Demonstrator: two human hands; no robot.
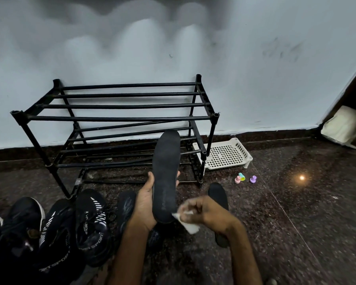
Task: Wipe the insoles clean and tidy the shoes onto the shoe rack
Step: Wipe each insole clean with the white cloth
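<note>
Wiping step: at lower centre, the left hand grips the insole upright; the right hand pinches a white wipe against its heel, next stroking upward.

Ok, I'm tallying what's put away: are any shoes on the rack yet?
No, all the shoes in view sit on the floor in front of the black rack.
</note>
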